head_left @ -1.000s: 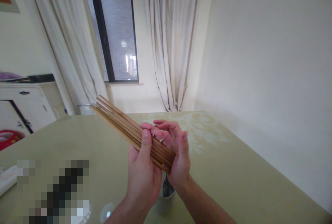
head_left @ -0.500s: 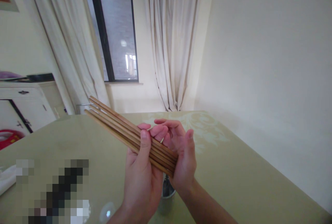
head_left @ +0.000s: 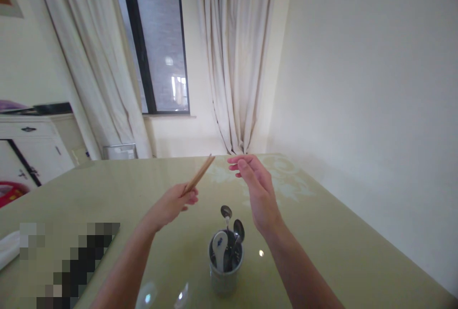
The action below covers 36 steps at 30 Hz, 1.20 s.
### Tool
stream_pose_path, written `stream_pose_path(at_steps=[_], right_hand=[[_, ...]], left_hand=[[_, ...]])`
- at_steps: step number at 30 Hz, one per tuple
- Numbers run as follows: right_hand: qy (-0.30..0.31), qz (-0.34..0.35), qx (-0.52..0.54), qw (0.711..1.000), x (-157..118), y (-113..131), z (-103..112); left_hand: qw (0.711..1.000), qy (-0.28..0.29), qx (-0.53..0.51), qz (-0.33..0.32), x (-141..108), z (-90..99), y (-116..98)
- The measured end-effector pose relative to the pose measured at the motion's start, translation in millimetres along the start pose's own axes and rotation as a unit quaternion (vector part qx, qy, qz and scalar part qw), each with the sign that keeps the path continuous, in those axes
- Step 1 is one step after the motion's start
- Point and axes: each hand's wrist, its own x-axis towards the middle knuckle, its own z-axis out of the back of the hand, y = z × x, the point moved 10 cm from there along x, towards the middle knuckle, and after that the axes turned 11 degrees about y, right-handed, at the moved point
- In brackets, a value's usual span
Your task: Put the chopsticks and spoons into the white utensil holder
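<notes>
My left hand is closed around a bundle of wooden chopsticks, which slants up and away to the right above the table. Seen nearly end-on, the sticks overlap, and their lower part is hidden in my grip. To the right, my right hand hangs in the air with its fingers loosely bent and apart, holding nothing. Between and below my hands stands a round cup. Out of it rise a white soup spoon with a blue mark and two metal spoons, one upright spoon and one leaning right.
The glossy green table reaches to the curtains and window ahead. A blurred-out dark object lies at the near left, beside something white. A white cabinet stands at the far left.
My hands have moved apart. The right has let go of the chopsticks' ends; the left has carried them left and swung them to point up and right. The cup is now uncovered.
</notes>
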Motion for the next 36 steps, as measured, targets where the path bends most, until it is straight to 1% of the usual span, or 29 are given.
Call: stream_pose_path(at_steps=[1,3,5,7,9,11,15,20,24,28,30,36], right_hand=[[0.007,-0.008,-0.011,1.0,1.5,-1.5,1.3],[0.029,-0.022,-0.043,0.998,3.3,-3.7,1.8],[0.074,-0.033,-0.091,0.993,4.0,-4.9,-2.9],[0.138,-0.051,-0.155,0.977,2.4,-8.0,-11.6],[0.2,-0.074,-0.224,0.951,-1.6,-14.0,-19.7],[0.241,-0.091,-0.284,0.924,-6.4,-20.1,-24.7],[0.288,-0.108,-0.358,0.882,-13.9,-28.3,-31.6],[0.329,-0.134,-0.384,0.852,-20.9,-35.8,-35.1],[0.343,-0.141,-0.395,0.841,-24.0,-40.1,-33.8],[0.347,-0.16,-0.403,0.832,-25.1,-43.6,-32.6],[0.348,-0.17,-0.41,0.826,-24.9,-44.3,-32.5],[0.347,-0.17,-0.429,0.817,-24.0,-45.9,-31.8]], left_hand=[[0.987,0.014,0.15,0.047,8.7,-3.8,19.1],[0.964,0.004,0.246,0.103,20.3,-7.8,48.8],[0.95,-0.018,0.283,0.133,25.8,-12.3,65.4],[0.936,-0.039,0.316,0.149,27.4,-16.0,72.5],[0.925,-0.054,0.343,0.151,27.2,-17.8,74.4],[0.918,-0.067,0.362,0.15,26.7,-17.7,75.0],[0.915,-0.071,0.372,0.142,28.4,-16.1,78.5],[0.929,-0.048,0.349,0.116,35.5,-14.0,87.3],[0.942,-0.024,0.324,0.089,38.4,-13.7,92.4],[0.952,-0.003,0.301,0.059,37.0,-15.6,91.0],[0.955,0.0,0.291,0.054,36.0,-15.8,89.5],[0.962,-0.005,0.268,0.048,38.1,-17.0,84.5]])
